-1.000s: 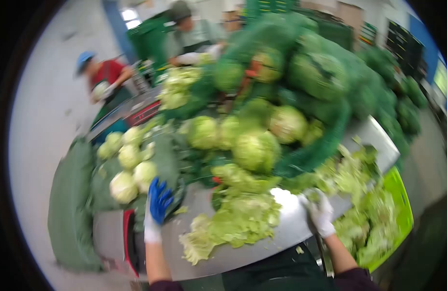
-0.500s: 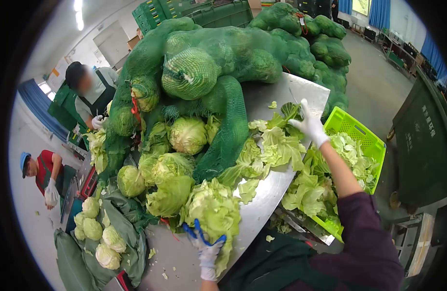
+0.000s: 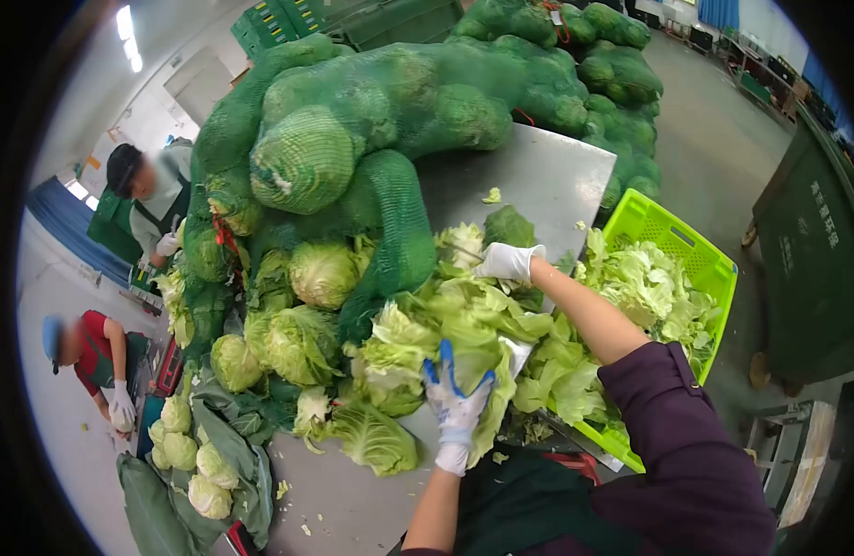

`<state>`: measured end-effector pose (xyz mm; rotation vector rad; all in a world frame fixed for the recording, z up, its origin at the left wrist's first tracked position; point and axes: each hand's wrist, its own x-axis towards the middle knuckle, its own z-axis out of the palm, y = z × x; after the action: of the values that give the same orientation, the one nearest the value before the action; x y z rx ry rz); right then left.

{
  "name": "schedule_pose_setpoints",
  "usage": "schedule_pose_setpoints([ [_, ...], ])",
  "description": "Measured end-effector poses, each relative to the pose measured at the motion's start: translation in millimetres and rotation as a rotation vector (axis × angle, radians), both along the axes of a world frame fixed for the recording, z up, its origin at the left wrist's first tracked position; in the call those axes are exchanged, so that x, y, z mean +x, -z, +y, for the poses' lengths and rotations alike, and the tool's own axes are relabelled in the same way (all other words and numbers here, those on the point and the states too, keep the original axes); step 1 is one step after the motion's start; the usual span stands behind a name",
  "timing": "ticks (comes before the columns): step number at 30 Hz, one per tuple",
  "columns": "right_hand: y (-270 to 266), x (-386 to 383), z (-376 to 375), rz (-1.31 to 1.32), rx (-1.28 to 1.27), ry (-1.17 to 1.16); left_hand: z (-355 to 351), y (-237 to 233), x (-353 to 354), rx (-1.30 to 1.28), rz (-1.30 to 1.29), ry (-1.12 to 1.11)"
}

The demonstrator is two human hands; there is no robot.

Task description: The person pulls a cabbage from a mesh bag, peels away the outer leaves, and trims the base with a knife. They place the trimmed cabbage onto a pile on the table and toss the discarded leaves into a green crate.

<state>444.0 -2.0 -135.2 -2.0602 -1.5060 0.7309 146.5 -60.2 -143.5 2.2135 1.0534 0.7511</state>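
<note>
My left hand (image 3: 459,403), in a white glove with blue fingertips, lies with spread fingers against a heap of loose cabbage leaves (image 3: 464,320) at the steel table's front edge. Behind the heap, my right hand (image 3: 508,263) in a white glove has its fingers curled in at the leaves; their tips are partly hidden. A thin strip shows by those fingertips, too small to name. Left of my left hand lies a green cabbage leaf (image 3: 376,437). Farther left are a leafy cabbage (image 3: 300,345) and another cabbage (image 3: 323,275) at the opening of a green net sack (image 3: 404,222).
Full net sacks (image 3: 390,97) are piled across the back of the table (image 3: 547,176). A lime-green crate (image 3: 672,227) with leaves stands at right, near a dark green bin (image 3: 811,269). Trimmed cabbages (image 3: 209,496) lie at lower left. Two co-workers (image 3: 103,347) stand at left.
My left hand has moved right and up against the leaves. My right hand has drawn left and closer, its fingers going from spread to curled. The loose leaves are bunched between both hands.
</note>
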Motion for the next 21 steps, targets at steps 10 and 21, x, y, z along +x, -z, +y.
schedule_pose_setpoints([
  [10,-34.0,61.4,-192.0,0.5,-0.125,0.234,-66.9,32.3,139.7,-0.024,-0.29,0.59],
  [21,129.6,132.4,-370.5,-0.571,-0.437,0.436,-144.6,62.5,251.6,-0.19,0.398,1.044],
])
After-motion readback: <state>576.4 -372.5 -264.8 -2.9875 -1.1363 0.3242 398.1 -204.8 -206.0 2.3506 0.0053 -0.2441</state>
